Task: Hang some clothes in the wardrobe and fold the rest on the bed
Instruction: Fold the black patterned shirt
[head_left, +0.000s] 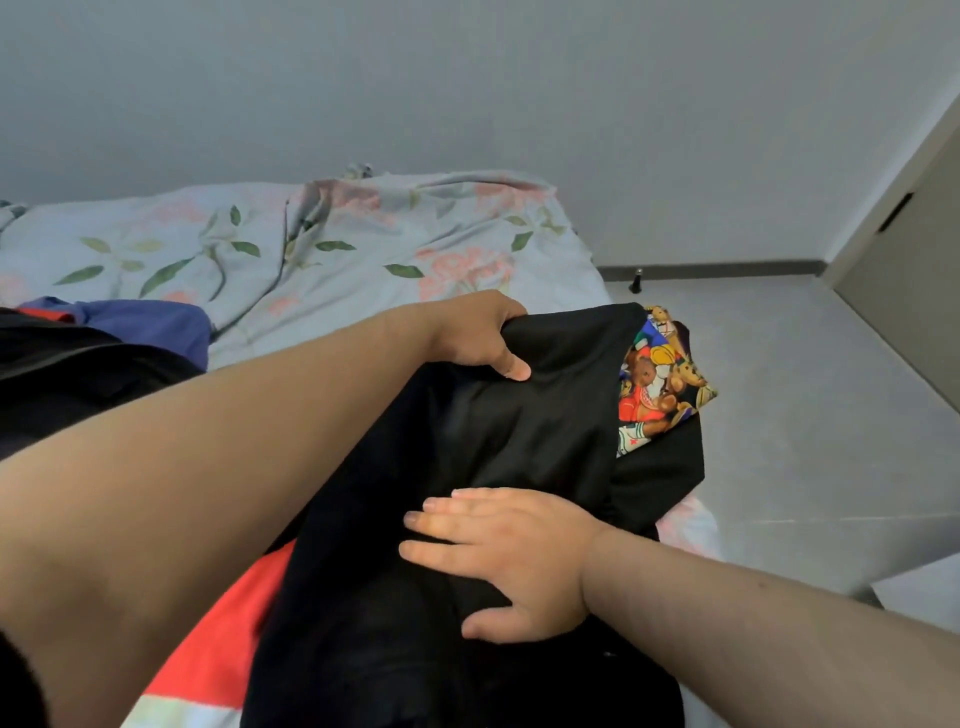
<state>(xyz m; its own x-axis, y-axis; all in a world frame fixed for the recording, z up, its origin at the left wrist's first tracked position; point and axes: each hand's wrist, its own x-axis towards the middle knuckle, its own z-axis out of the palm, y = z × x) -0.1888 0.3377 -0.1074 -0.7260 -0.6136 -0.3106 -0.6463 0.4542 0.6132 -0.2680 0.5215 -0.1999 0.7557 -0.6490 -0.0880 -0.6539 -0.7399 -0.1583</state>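
Note:
A black garment (524, 431) with a colourful teddy-bear print lining (657, 379) lies over the near right corner of the bed (311, 249). My left hand (475, 338) grips its upper edge, thumb pressed onto the cloth and fingers tucked behind. My right hand (511, 558) lies flat on the middle of the black cloth with straight fingers. A red and white garment (223, 649) lies partly under the black one at the lower left.
A pile of dark, blue and red clothes (104, 353) sits at the left on the floral bedsheet. Grey floor (805, 415) runs to the right of the bed. A beige door or wardrobe panel (914, 270) stands at the far right.

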